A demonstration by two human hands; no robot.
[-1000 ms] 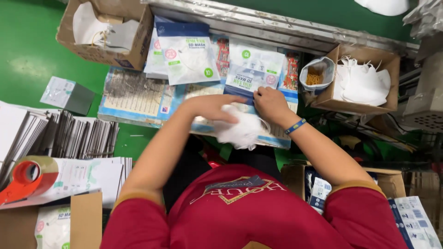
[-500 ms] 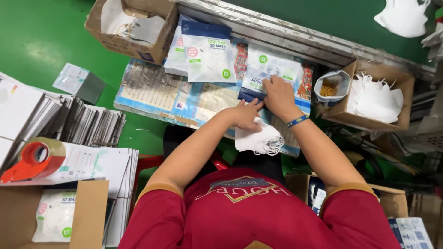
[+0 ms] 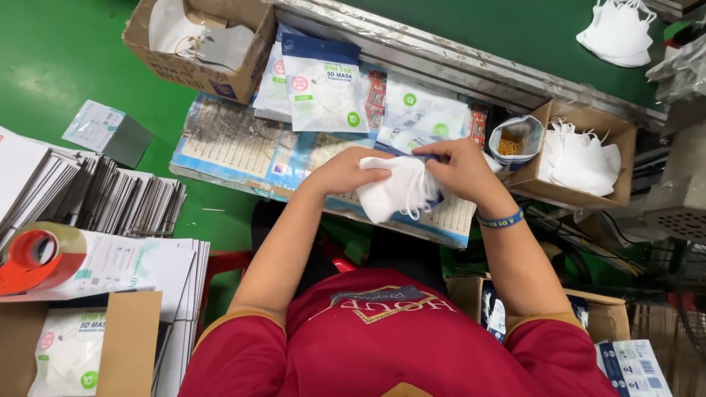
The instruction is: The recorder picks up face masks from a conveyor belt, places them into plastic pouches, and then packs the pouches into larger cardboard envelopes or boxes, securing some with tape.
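Fingertips of the left hand point(image 3: 344, 170) and right hand point(image 3: 457, 167) are buried in the white masks point(image 3: 397, 192), so each grip's contact is hidden. The pouch point(image 3: 412, 141) just beyond the grip is mostly covered. The tape roll point(image 3: 33, 257), far left of the grip, is cut off by the frame edge.

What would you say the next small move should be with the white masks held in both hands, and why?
Probably slide the white masks into the pouch that the right hand pinches at its blue edge. The left hand grips the stack's other side, and the masks already lie against the pouch's mouth.
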